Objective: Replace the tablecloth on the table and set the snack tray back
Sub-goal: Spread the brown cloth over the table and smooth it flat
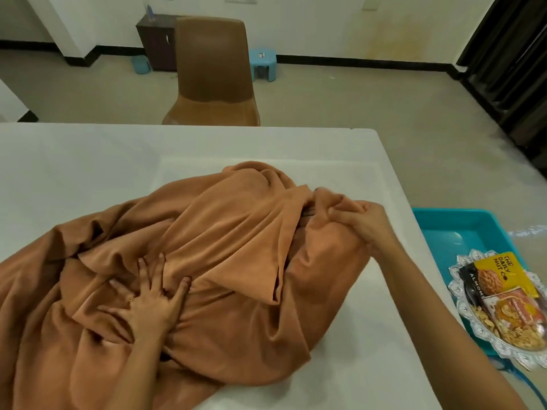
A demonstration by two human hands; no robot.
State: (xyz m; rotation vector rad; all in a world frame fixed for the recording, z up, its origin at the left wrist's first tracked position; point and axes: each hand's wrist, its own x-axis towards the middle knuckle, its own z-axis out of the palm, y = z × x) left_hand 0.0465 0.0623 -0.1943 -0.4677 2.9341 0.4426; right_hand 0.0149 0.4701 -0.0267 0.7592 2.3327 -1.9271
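Note:
A rumpled brown tablecloth point(225, 232) lies bunched on the white table point(88, 161), spilling over the near left edge. My left hand point(148, 306) presses flat on the cloth with fingers spread. My right hand point(358, 220) grips a bunched fold of the cloth near the table's right side. The silver snack tray point(461, 309), holding packets of nuts and snacks, sits off the table to the right, resting on a blue tub point(455, 229).
A brown chair point(213, 72) stands at the table's far edge. Behind it are a small blue stool point(263, 63) and a dark cabinet point(157, 39) by the wall. Dark curtains point(515, 60) hang at the right.

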